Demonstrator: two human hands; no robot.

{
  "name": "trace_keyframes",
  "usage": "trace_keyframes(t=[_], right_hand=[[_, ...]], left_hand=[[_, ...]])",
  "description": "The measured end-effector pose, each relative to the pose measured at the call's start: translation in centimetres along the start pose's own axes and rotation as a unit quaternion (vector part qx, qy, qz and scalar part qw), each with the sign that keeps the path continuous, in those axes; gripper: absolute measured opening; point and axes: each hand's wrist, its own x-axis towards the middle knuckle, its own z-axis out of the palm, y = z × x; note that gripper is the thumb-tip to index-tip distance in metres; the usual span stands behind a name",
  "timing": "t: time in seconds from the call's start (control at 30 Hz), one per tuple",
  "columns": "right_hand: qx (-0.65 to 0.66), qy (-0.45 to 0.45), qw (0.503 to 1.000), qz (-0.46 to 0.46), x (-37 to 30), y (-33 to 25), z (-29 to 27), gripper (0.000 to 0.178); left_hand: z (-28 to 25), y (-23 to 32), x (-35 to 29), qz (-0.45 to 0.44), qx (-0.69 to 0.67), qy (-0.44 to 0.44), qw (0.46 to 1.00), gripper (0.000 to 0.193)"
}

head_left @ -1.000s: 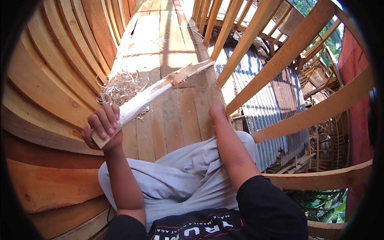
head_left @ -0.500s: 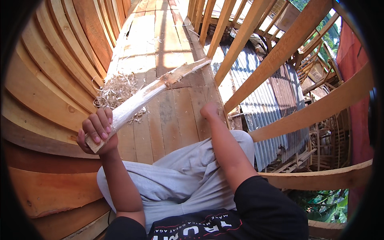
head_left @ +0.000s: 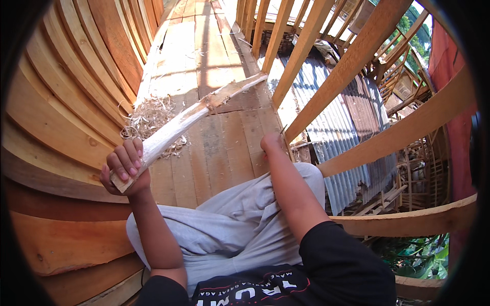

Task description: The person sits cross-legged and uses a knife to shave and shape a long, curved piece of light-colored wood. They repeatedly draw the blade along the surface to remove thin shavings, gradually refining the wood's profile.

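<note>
My left hand (head_left: 125, 166) is wrapped round the near end of a long, partly stripped branch (head_left: 173, 126). The branch slants up and to the right, pale and peeled on its near half. Toward its far end it keeps patches of brown bark, with a knot midway. My right hand (head_left: 271, 143) is closed in a fist above my right knee, apart from the branch. A thin dark tip (head_left: 284, 129) sticks out past that fist; the rest of what it holds is hidden.
Curly wood shavings (head_left: 150, 116) are heaped on the plank floor (head_left: 204, 158) left of the branch. Curved planks (head_left: 66, 117) wall the left side. Upright wooden ribs (head_left: 347, 71) stand along the right, with corrugated metal sheets (head_left: 332, 137) beyond them.
My right hand has turned slightly at the wrist, and a thin dark tip now shows beyond it. My left hand and the branch have barely moved.
</note>
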Motion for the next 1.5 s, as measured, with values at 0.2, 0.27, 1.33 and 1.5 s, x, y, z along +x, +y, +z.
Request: trace_keyframes(t=[0.2,0.27,1.33,1.5], right_hand=[[0.215,0.103,0.971,0.010,-6.6,-5.4,-4.4,0.025],[0.198,0.352,0.914,-0.038,-8.5,-6.4,-4.8,0.016],[0.260,0.033,0.839,-0.477,-23.1,-12.5,-6.1,0.046],[0.216,0.100,0.882,-0.407,-21.4,-13.5,-6.2,0.055]], left_hand=[[0.0,0.5,0.0,0.009,0.003,0.022,1.000,0.042],[0.0,0.2,0.0,0.010,0.010,0.008,1.000,0.043],[2.4,0.0,0.5,0.014,0.030,0.036,0.999,0.051],[2.5,0.0,0.5,0.015,0.029,0.044,0.998,0.051]])
